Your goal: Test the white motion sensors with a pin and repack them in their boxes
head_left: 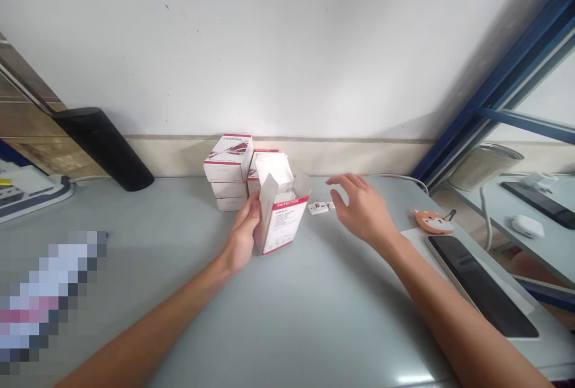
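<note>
My left hand [245,229] grips the left side of a white and red detector box [284,226], tilted above the table with its top flaps raised. What lies inside the box is hard to make out. To the right, my right hand [362,205] hovers with fingers curved and apart, holding nothing visible. Near its fingertips small white plastic parts [318,208] rest on the table. Behind my left hand stands a stack of closed detector boxes [230,163], and another box [252,181] beside it is partly hidden by the open one.
A black cylinder [108,148] leans at the left. On the right lie an orange animal-faced pouch [433,221] and a dark phone-like slab [483,283]. A blue-framed mirror [485,100] borders the right side. A blurred-out object [45,292] lies at the left front.
</note>
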Tool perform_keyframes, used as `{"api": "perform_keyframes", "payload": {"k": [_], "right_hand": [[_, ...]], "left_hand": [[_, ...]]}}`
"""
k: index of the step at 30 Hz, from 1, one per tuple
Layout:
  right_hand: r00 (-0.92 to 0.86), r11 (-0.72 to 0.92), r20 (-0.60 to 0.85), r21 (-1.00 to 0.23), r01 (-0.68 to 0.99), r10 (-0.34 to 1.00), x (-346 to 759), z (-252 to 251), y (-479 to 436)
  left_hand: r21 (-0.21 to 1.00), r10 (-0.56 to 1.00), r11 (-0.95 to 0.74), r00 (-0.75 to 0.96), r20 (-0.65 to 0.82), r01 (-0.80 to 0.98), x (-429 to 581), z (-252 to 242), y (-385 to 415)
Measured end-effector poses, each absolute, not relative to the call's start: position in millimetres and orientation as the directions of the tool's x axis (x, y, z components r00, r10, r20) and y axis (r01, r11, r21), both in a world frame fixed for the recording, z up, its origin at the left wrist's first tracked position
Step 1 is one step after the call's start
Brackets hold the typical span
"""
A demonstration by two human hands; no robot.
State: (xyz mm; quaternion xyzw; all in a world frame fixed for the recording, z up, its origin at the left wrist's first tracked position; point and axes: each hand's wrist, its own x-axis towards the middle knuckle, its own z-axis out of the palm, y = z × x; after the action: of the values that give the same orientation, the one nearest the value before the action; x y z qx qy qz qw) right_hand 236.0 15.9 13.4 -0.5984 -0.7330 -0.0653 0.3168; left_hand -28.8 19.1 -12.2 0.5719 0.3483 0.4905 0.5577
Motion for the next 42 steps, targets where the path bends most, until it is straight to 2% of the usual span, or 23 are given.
{"api": "perform_keyframes", "payload": {"k": [3,6,11,15,17,19,23,26,29,31,33,35,37,39,42], "right_hand": [[-0.117,0.187,0.272,-0.249,0.950,0.955,252.4,-1.1,28.7],[-0.132,0.173,0.166,-0.262,0.949,0.977,260.1,-7.4,33.9],[-0.118,0.170,0.196,-0.270,0.948,0.973,256.1,-4.7,29.7],[-0.202,0.250,0.169,-0.344,0.905,0.965,250.2,-5.9,25.4],[-0.245,0.287,0.157,-0.364,0.886,0.957,248.6,-8.6,25.4],[-0.240,0.283,0.157,-0.396,0.873,0.958,247.3,-11.5,26.9],[-0.180,0.245,0.174,-0.520,0.818,0.968,245.0,-15.8,31.8],[-0.137,0.288,0.299,-0.550,0.784,0.944,242.4,-11.3,31.6],[-0.072,0.420,0.577,-0.497,0.759,0.814,233.1,8.1,19.3],[-0.044,0.533,0.768,-0.400,0.746,0.639,219.1,28.3,3.0],[-0.043,0.611,0.873,-0.303,0.731,0.485,198.7,48.6,-15.6],[-0.181,0.691,0.899,-0.165,0.704,0.400,175.4,64.0,-29.4],[-0.333,0.666,0.852,-0.023,0.746,0.403,154.5,72.9,-33.9],[-0.396,0.636,0.789,0.009,0.772,0.470,140.1,76.7,-29.7],[-0.408,0.624,0.693,-0.078,0.778,0.595,132.0,78.1,-19.3]], "left_hand": [[0.972,0.960,-0.127,0.221,0.170,-0.197,-30.8,-4.4,22.0],[0.926,0.946,-0.283,0.088,0.313,-0.249,-31.1,1.5,20.1],[0.813,0.833,-0.542,-0.011,0.553,-0.215,-30.5,5.2,14.8],[0.726,0.723,-0.686,0.073,0.687,-0.041,-30.1,6.3,10.7],[0.706,0.708,-0.705,0.101,0.699,0.066,-29.6,5.5,9.8],[0.712,0.720,-0.692,0.036,0.693,0.118,-28.7,4.2,9.9],[0.787,0.785,-0.612,-0.064,0.616,0.079,-26.8,0.9,10.7],[0.824,0.821,-0.564,-0.070,0.567,0.057,-26.9,-2.5,10.8],[0.847,0.842,-0.531,-0.094,0.532,0.035,-28.0,-6.8,10.5],[0.864,0.860,-0.504,-0.086,0.503,0.007,-28.8,-9.3,9.8],[0.870,0.869,-0.493,-0.069,0.491,-0.014,-29.3,-10.8,8.8],[0.860,0.860,-0.508,-0.060,0.506,-0.037,-29.3,-11.3,7.8],[0.844,0.847,-0.532,-0.052,0.530,-0.072,-29.0,-11.4,7.5],[0.828,0.832,-0.554,-0.049,0.552,-0.086,-29.1,-12.2,8.3],[0.816,0.817,-0.576,-0.060,0.573,-0.040,-30.0,-14.7,11.3]]}}
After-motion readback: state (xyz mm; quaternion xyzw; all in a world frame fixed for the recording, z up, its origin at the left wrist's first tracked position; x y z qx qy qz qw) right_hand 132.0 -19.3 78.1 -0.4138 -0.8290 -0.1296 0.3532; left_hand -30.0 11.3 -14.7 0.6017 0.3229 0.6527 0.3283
